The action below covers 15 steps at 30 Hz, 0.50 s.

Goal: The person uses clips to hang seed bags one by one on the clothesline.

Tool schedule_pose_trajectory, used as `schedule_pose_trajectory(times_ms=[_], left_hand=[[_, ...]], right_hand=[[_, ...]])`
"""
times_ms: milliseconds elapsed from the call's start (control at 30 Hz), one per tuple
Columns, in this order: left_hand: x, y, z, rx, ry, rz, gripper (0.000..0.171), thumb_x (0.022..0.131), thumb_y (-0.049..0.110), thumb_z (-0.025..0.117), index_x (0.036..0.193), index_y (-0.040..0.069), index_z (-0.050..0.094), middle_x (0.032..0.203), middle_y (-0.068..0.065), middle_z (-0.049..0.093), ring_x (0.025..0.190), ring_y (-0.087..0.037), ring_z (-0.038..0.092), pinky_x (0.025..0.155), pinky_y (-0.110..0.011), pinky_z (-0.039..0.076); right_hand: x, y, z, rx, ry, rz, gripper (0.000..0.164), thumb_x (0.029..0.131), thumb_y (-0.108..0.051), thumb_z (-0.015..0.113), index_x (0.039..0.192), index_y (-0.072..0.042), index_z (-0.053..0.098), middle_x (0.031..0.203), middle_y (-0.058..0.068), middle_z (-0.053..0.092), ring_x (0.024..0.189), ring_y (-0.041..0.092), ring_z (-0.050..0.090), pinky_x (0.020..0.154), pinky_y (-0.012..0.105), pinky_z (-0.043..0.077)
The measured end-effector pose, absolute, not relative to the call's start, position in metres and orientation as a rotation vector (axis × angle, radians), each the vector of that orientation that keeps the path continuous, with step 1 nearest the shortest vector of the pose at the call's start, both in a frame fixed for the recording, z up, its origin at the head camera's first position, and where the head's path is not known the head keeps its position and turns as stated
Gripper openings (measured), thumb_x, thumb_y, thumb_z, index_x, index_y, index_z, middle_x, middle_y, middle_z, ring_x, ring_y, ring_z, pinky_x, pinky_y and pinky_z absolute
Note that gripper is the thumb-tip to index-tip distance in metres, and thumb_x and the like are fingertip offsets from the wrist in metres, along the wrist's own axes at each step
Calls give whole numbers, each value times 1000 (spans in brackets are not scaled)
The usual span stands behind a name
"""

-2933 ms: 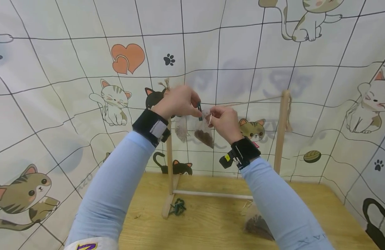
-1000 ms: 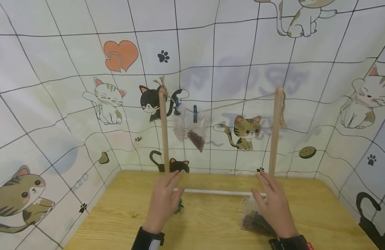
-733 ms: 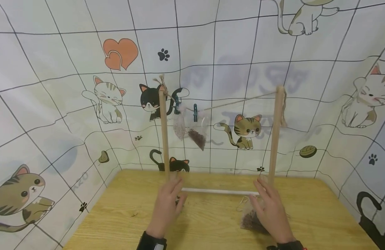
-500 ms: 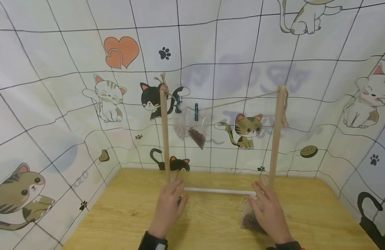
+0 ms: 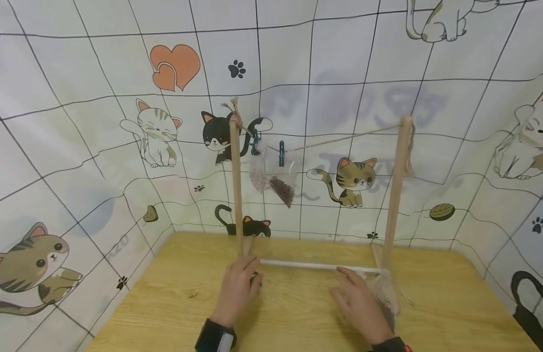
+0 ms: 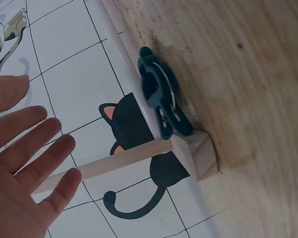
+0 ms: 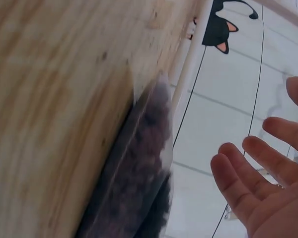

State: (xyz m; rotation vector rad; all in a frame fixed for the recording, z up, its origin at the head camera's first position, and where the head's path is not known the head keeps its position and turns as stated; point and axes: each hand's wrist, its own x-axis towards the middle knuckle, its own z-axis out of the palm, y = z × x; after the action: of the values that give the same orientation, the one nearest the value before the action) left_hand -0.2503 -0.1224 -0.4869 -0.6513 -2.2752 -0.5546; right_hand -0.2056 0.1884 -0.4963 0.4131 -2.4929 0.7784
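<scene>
Both hands hold nothing; the fingers are extended and slightly apart. The left hand (image 5: 236,288) is above the table (image 5: 166,303). Below its fingers, untouched, a dark green clip (image 6: 161,94) lies beside a wooden foot (image 6: 196,156); from here I cannot tell whether more lie under it. The right hand (image 5: 358,304) is near a clear bag (image 7: 139,158) with dark contents, which lies to its right, also untouched. Just beyond the hands runs a white crossbar (image 5: 298,264). Above and farther out, a string (image 5: 342,139) carries a brown-filled bag (image 5: 282,190) and a paler bag (image 5: 257,171), both nearer the left hand's side.

Recommended handling, in my judgement: pinch the clip by its handle ends, biting end outward. Lift the clear bag by its top edge, letting the contents settle low. Avoid knocking the crossbar.
</scene>
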Motion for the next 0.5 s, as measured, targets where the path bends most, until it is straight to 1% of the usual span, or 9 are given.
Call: schedule_pose_trajectory(times_ms=[67,100,233,300,400,500], left_hand=[[-251,-124,-489,-637,-2322,-568,33,79,3,87,110,-2,76,114,-17,73,105,-36,69,87,-54,55],[-251,-125,-489,-627,-2355,-567,30,80,3,87,108,-2,77,112,-17,73,104,-36,70,86,-53,54],[-250,-129,-494,-580,-2518,-533,20,80,4,85,99,2,79,108,-15,75,101,-34,71,80,-46,51],[-249,-131,-495,-568,-2590,-493,20,78,7,86,96,4,80,105,-12,76,96,-32,71,75,-41,49],[-249,-133,-498,-567,-2659,-421,16,75,12,89,86,6,79,96,-7,75,86,-27,70,68,-36,44],[-250,-134,-501,-570,-2685,-384,17,74,15,91,79,7,76,93,-6,74,82,-25,68,66,-34,41]], right_hand=[[-207,183,-497,440,-2500,775,45,94,-16,77,134,1,66,136,19,61,117,39,63,86,49,59],[-207,181,-497,459,-2496,773,44,93,-15,77,133,1,66,135,18,62,119,40,63,89,51,58],[-209,167,-493,498,-2521,803,44,93,-15,77,133,0,67,134,17,62,122,38,61,94,52,55],[-208,158,-490,498,-2566,849,44,95,-16,75,135,-1,66,136,16,62,124,38,60,96,51,55],[-208,146,-486,508,-2632,909,44,97,-18,73,136,0,64,138,17,61,125,37,60,96,51,55],[-210,136,-486,542,-2668,938,44,97,-18,73,136,1,64,137,17,60,121,37,62,94,51,56]])
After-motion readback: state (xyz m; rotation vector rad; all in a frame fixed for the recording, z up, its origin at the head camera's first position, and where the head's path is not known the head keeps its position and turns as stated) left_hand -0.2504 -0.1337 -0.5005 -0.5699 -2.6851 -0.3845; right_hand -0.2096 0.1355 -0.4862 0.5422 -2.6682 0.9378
